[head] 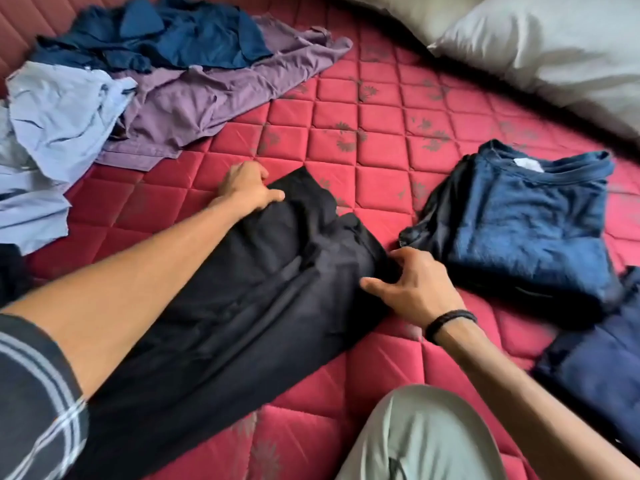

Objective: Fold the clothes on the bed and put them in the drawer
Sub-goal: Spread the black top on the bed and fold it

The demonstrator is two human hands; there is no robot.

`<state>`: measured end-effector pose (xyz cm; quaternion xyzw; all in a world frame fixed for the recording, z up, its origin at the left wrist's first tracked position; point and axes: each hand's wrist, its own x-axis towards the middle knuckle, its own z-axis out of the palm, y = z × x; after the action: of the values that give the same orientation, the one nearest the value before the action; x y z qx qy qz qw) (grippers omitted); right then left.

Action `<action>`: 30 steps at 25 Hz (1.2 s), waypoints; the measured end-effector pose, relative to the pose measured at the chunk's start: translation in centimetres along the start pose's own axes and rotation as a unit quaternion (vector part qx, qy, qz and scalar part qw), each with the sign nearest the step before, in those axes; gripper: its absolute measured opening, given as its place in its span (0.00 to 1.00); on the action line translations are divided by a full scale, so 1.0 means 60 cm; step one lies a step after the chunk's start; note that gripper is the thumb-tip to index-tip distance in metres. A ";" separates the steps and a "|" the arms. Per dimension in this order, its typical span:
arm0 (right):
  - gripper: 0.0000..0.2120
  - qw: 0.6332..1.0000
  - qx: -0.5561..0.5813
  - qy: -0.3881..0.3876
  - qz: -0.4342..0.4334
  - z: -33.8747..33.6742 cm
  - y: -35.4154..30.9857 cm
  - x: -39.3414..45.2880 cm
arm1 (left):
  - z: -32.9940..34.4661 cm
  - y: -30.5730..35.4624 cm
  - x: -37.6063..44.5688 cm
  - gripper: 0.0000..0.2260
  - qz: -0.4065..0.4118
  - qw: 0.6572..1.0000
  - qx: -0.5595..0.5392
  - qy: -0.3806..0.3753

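A black garment [242,306] lies stretched across the red quilted mattress [374,140] in front of me. My left hand [247,188] grips its far left corner, fingers curled round the cloth. My right hand [412,282] pinches the garment's right edge beside the folded pile. A folded blue T-shirt [530,223] lies to the right, on top of other dark folded cloth. At the far left sits an unfolded heap: a purple shirt [214,98], dark blue clothes [166,32] and light blue clothes [59,119]. No drawer is in view.
White pillows [554,53] lie at the far right corner of the bed. A folded navy garment [599,368] lies at the right edge. My bent knee in pale trousers [415,434] rests on the mattress at the bottom.
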<state>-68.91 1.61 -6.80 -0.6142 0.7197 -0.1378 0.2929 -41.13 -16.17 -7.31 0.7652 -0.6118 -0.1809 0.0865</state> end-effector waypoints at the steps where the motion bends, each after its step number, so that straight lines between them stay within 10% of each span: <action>1: 0.28 0.999 0.048 0.000 0.021 -0.004 0.006 0.006 | 0.002 0.009 0.011 0.16 0.040 0.998 -0.039 0.020; 3: 0.18 0.993 0.104 -0.013 0.052 -0.034 0.033 0.009 | 0.005 0.038 0.027 0.08 0.121 0.988 -0.059 0.079; 8: 0.35 0.995 -0.084 -0.019 0.058 -0.063 0.070 -0.015 | 0.050 0.026 0.023 0.05 0.112 0.974 -0.152 0.122; 11: 0.23 0.963 -0.189 0.155 -0.110 -0.056 0.020 -0.013 | 0.041 0.013 -0.100 0.11 0.219 0.947 -0.105 0.210; 14: 0.23 0.938 -0.151 0.106 -0.295 -0.005 -0.019 0.012 | 0.078 -0.048 -0.313 0.17 0.285 0.937 -0.009 0.203; 19: 0.31 0.912 -0.334 -0.060 -0.230 0.061 -0.009 0.026 | 0.071 -0.087 -0.392 0.28 0.148 0.988 0.004 0.035; 26: 0.36 0.910 -0.121 0.017 -0.396 0.190 -0.268 -0.066 | -0.148 -0.476 -0.469 0.20 -0.067 0.938 0.017 0.339; 30: 0.42 0.840 -0.135 -0.136 -0.507 0.350 -0.490 -0.131 | -0.198 -0.645 -0.554 0.34 -0.099 0.975 0.065 0.189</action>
<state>-32.32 6.45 -5.00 -0.9394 0.2723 -0.0833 0.1911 -7.73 24.09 -4.41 0.8465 -0.5157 -0.0003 0.1327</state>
